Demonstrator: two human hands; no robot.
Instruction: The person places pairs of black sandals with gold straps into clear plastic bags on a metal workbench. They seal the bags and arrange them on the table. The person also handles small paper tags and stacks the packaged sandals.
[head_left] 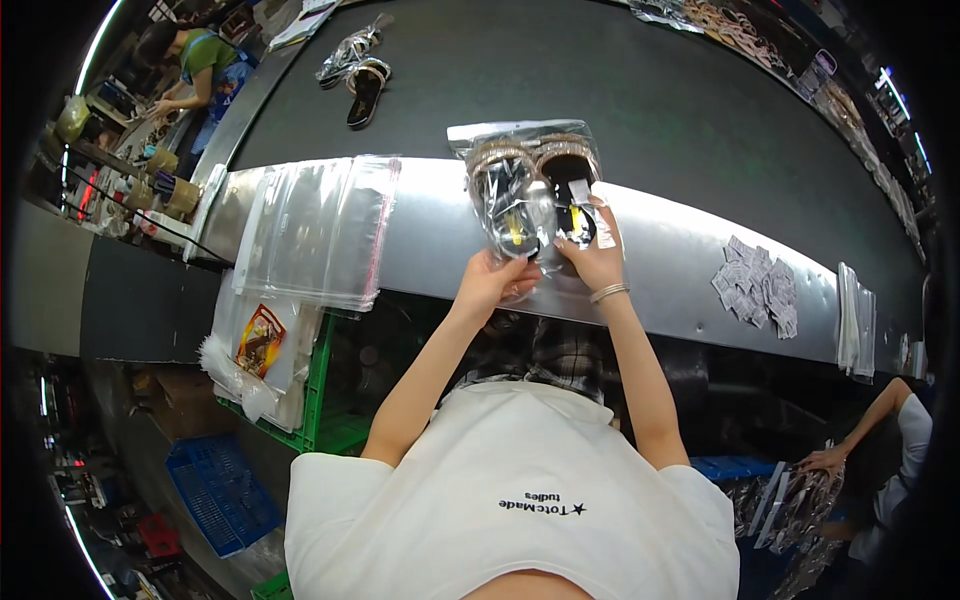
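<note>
A clear plastic bag [525,180] holding a pair of dark sandals with glittery straps lies across the metal ledge [680,260] in front of me. My left hand [492,280] grips the bag's near edge on the left side. My right hand [592,255], a bracelet on its wrist, holds the near edge on the right, fingers pressed on the plastic. Both forearms reach up from my white shirt at the bottom of the view.
A stack of empty clear bags [315,230] lies left on the ledge, small paper packets [757,288] right. A loose sandal pair [358,68] sits on the dark conveyor belt [650,100]. Green crate [320,390] and blue crate [222,490] below. Other people work at upper left [195,60] and lower right [880,450].
</note>
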